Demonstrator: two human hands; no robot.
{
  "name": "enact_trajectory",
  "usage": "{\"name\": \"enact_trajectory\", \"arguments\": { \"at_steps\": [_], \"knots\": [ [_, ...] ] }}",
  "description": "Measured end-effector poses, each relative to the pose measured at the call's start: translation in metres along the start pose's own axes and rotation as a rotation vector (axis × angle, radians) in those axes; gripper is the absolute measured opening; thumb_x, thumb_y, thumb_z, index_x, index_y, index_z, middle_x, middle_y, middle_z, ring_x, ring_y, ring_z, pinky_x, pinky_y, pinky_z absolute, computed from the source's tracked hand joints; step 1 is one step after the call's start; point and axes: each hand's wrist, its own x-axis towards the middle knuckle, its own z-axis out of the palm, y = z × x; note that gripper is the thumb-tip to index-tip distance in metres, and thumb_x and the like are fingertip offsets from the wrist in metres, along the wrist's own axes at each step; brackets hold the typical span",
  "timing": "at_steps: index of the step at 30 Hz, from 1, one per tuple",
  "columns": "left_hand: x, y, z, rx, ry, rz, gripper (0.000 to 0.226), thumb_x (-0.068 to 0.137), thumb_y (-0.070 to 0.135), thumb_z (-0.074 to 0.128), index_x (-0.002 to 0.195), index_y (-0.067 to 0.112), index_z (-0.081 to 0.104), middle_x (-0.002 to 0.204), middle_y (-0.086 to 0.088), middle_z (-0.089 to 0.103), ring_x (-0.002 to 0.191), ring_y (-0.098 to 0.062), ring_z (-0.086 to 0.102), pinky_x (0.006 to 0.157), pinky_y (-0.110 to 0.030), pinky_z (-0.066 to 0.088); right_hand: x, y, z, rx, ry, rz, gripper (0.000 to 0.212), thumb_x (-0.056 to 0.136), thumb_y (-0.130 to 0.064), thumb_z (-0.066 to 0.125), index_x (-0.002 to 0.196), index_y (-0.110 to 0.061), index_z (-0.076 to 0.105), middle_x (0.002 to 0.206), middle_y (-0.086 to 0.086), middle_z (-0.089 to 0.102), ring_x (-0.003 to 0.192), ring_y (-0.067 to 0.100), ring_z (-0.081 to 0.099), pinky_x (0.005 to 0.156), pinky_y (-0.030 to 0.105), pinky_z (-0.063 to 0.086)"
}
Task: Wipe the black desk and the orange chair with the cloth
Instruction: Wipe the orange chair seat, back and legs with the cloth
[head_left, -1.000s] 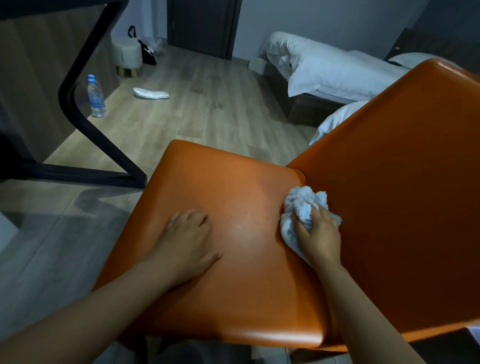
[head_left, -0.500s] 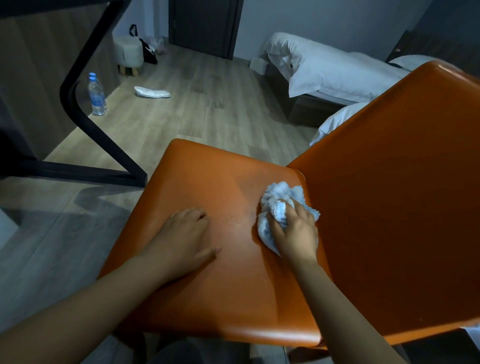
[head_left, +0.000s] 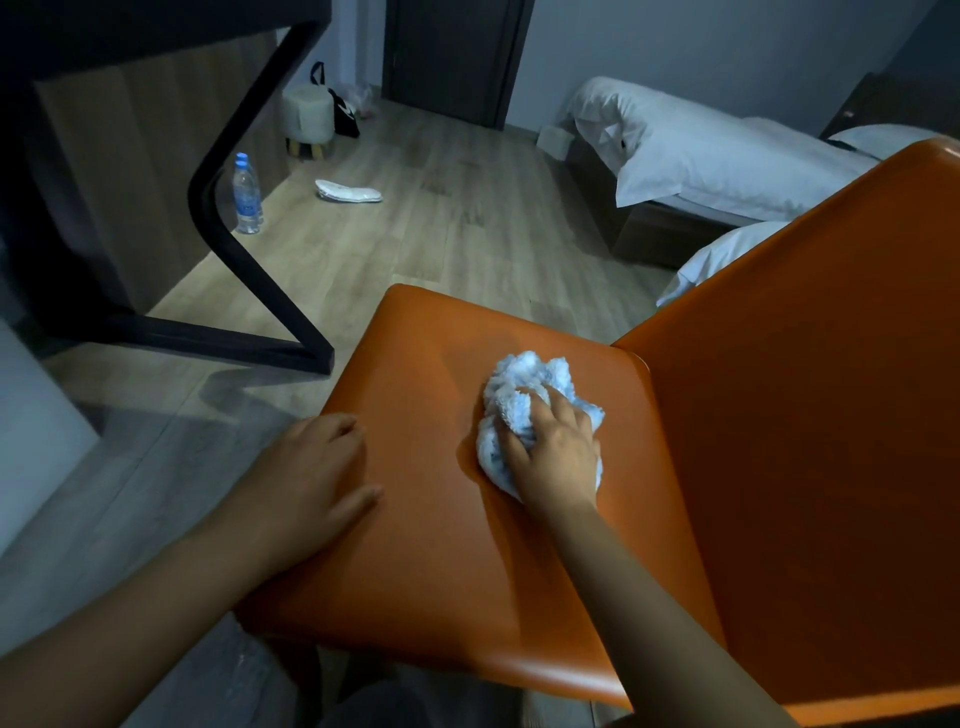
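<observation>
The orange chair (head_left: 426, 566) fills the lower right, its seat facing me and its backrest rising at the right. My right hand (head_left: 556, 457) presses a bunched white-blue cloth (head_left: 530, 382) onto the seat near its back corner, fingers closed over the cloth. My left hand (head_left: 311, 478) lies flat on the seat's left edge, fingers together, holding nothing. The black desk (head_left: 156, 21) shows only as a dark top edge at upper left, with its angled black leg (head_left: 228, 249) running down to the floor.
A water bottle (head_left: 246, 193) stands on the wood floor beside the desk leg. A white slipper (head_left: 347, 190) lies farther out. A small stool (head_left: 307, 119) and a black bag sit by the door. A bed with white bedding (head_left: 717, 161) is at the right.
My right hand has slid the cloth leftward across the seat, away from the backrest. My left hand has shifted left to the seat's edge.
</observation>
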Motion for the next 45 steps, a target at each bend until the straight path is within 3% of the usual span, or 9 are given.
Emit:
{"name": "enact_trajectory", "arguments": {
  "at_steps": [7, 12, 16, 21, 23, 28, 34, 41, 45],
  "knots": [
    [-0.015, -0.014, 0.003, -0.065, -0.017, -0.041, 0.066, 0.093, 0.054, 0.044, 0.149, 0.023, 0.029, 0.154, 0.007, 0.023, 0.137, -0.012, 0.029, 0.11, -0.027, 0.029, 0.011, -0.045, 0.018, 0.053, 0.006, -0.087, 0.064, 0.082, -0.062, 0.029, 0.129, -0.027, 0.054, 0.146, -0.001, 0.043, 0.127, 0.028, 0.04, 0.096, 0.046, 0.036],
    [-0.018, -0.017, 0.007, -0.08, 0.008, -0.037, 0.067, 0.094, 0.059, 0.037, 0.15, 0.024, 0.028, 0.156, 0.007, 0.021, 0.139, -0.012, 0.025, 0.111, -0.025, 0.025, 0.022, -0.082, 0.031, 0.057, -0.032, -0.19, 0.044, 0.09, -0.043, 0.053, 0.13, -0.026, 0.053, 0.145, -0.001, 0.042, 0.125, 0.029, 0.04, 0.093, 0.045, 0.036],
    [-0.018, -0.02, 0.008, -0.078, 0.015, -0.026, 0.095, 0.071, 0.073, 0.011, 0.147, 0.021, 0.038, 0.153, 0.004, 0.031, 0.136, -0.015, 0.033, 0.108, -0.026, 0.029, 0.029, -0.108, 0.036, 0.071, -0.044, -0.245, 0.042, 0.09, -0.041, 0.052, 0.129, -0.026, 0.053, 0.142, -0.001, 0.045, 0.121, 0.028, 0.042, 0.093, 0.045, 0.037],
    [-0.018, -0.021, 0.007, -0.083, 0.016, -0.031, 0.097, 0.069, 0.073, 0.011, 0.145, 0.021, 0.042, 0.151, 0.003, 0.035, 0.134, -0.015, 0.037, 0.105, -0.025, 0.031, 0.037, -0.114, 0.037, 0.332, -0.067, -0.309, 0.032, 0.083, -0.036, 0.04, 0.101, -0.023, 0.064, 0.108, 0.0, 0.061, 0.093, 0.023, 0.058, 0.077, 0.044, 0.048],
    [-0.019, -0.022, 0.004, -0.105, 0.01, -0.038, 0.093, 0.07, 0.075, 0.017, 0.144, 0.024, 0.043, 0.149, 0.007, 0.036, 0.133, -0.012, 0.037, 0.104, -0.025, 0.032, 0.035, -0.107, 0.024, 0.441, 0.01, -0.282, 0.028, 0.083, -0.03, 0.038, 0.093, -0.022, 0.064, 0.099, 0.0, 0.062, 0.083, 0.02, 0.06, 0.073, 0.041, 0.049],
    [-0.017, -0.014, -0.004, -0.153, 0.036, -0.034, 0.06, 0.089, 0.055, 0.052, 0.141, 0.026, 0.046, 0.146, 0.01, 0.039, 0.131, -0.009, 0.037, 0.104, -0.026, 0.032, 0.014, -0.062, -0.023, 0.488, 0.147, -0.175, 0.029, 0.082, -0.017, 0.054, 0.108, -0.02, 0.067, 0.111, -0.002, 0.064, 0.099, 0.017, 0.059, 0.084, 0.032, 0.046],
    [-0.017, 0.014, 0.0, -0.105, 0.017, 0.076, 0.061, 0.092, 0.054, 0.048, 0.145, 0.025, 0.039, 0.148, 0.011, 0.034, 0.135, -0.01, 0.03, 0.107, -0.025, 0.029, -0.02, 0.004, -0.056, 0.349, 0.194, -0.068, 0.031, 0.078, -0.022, 0.057, 0.107, -0.021, 0.066, 0.107, -0.001, 0.063, 0.095, 0.023, 0.059, 0.079, 0.041, 0.049],
    [-0.023, 0.041, 0.014, 0.022, -0.039, 0.125, 0.067, 0.092, 0.059, 0.041, 0.149, 0.026, 0.029, 0.153, 0.006, 0.027, 0.139, -0.015, 0.025, 0.114, -0.032, 0.021, -0.058, 0.064, -0.079, 0.168, 0.254, 0.049, 0.034, 0.079, -0.008, 0.067, 0.113, -0.014, 0.067, 0.122, 0.007, 0.062, 0.107, 0.03, 0.052, 0.082, 0.029, 0.034],
    [-0.025, 0.045, 0.024, 0.088, -0.054, 0.099, 0.073, 0.09, 0.067, 0.035, 0.15, 0.028, 0.022, 0.155, 0.003, 0.02, 0.142, -0.019, 0.018, 0.117, -0.038, 0.013, -0.067, 0.092, -0.078, 0.084, 0.264, 0.149, 0.031, 0.08, -0.013, 0.065, 0.111, -0.013, 0.066, 0.117, 0.009, 0.062, 0.102, 0.037, 0.055, 0.081, 0.044, 0.048]
  ]
}}
